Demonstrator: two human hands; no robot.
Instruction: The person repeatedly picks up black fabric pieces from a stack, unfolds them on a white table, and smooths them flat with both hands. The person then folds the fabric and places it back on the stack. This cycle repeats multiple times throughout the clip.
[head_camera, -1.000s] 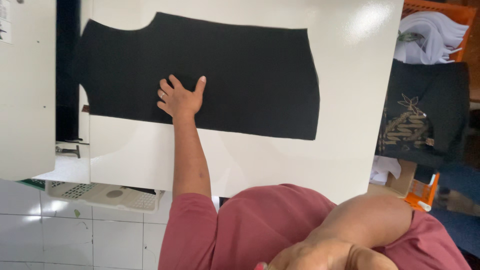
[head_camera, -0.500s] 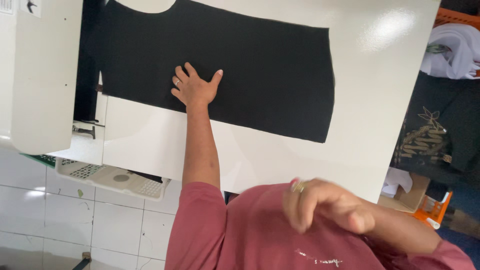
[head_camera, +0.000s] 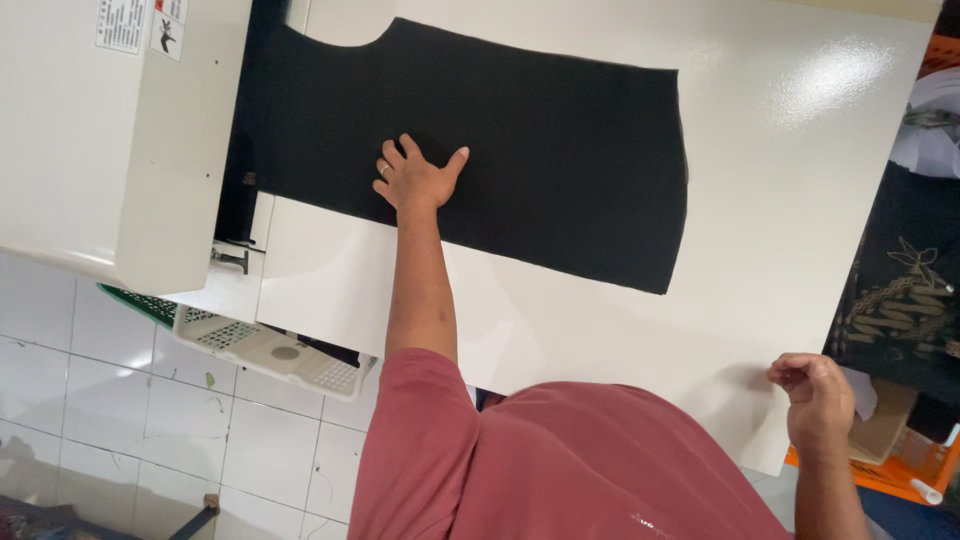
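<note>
A: Since the earlier frame our right hand (head_camera: 815, 392) has dropped off our chest to the near corner of the white counter (head_camera: 800, 200); our view also shifted, so the black fabric panel (head_camera: 540, 150) sits lower and bigger in it.

B: Left hand (head_camera: 418, 180)?

A: We see it in the same spot on the cloth as before. Flat, palm down, fingers spread wide, thumb out to the side, pressing on the panel near its closer long edge. Nothing gripped. We see a ring on one finger.

B: Right hand state?

A: Fingers curled loosely at the counter's corner edge, touching it. We cannot tell if it actually pinches the board or just rests there.

B: Where's the fabric?

A: Lying flat on the counter, one end running under the cream machine housing (head_camera: 120, 130) at the left, with a curved cutout along its far edge. The other end is cut straight and stops well short of the counter's right side.

B: Anything else?

A: White perforated tray (head_camera: 270, 350) below the machine, over the tiled floor (head_camera: 130, 420). We wear a dull red shirt (head_camera: 560, 460). Dark printed garments (head_camera: 900, 290) hang past the counter's right edge, with orange crate bits (head_camera: 900, 470) below them.
</note>
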